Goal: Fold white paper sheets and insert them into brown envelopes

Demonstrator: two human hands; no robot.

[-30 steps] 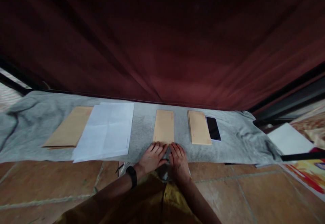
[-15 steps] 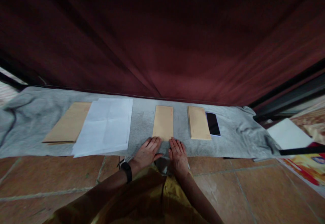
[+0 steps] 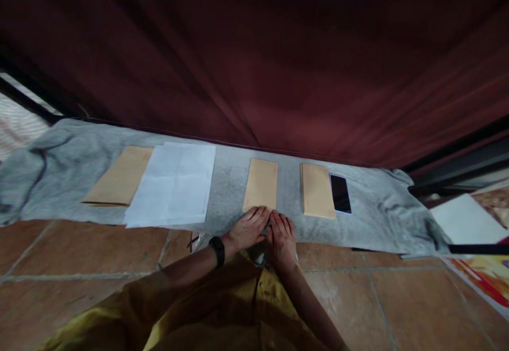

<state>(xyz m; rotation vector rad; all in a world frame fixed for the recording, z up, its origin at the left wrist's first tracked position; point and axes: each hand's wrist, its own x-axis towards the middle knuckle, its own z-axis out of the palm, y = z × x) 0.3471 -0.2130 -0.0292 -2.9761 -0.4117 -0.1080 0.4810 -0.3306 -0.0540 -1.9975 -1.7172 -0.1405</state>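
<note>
Both hands are lying flat, fingers stretched out and close together, gripping nothing. The left hand (image 3: 250, 227), with a black band (image 3: 217, 251) sitting on its wrist, is pressing its fingertips on the near end of a brown envelope (image 3: 261, 184) in the middle of the frame. The right hand (image 3: 281, 234) is resting just beside it, fingertips touching the envelope's near edge and the grey cloth (image 3: 228, 181) underneath.

The envelope is lying lengthwise, pointing away toward the dark red curtain (image 3: 254, 64); whether anything is sitting inside it cannot be told. To its right, a bare strip of cloth is separating it from a second brown envelope (image 3: 317, 190), and a dark phone (image 3: 341, 193) is lying just beside that one. Left of centre, white sheets (image 3: 173, 184) are overlapping a further brown envelope pile (image 3: 119, 176).

The cloth's near edge is running along the tiled floor (image 3: 79, 255) right under the wrists, and its far edge is meeting the curtain. Bare cloth is showing between the white sheets and the middle envelope. At the right edge, a white paper (image 3: 465, 218) is lying off the cloth.
</note>
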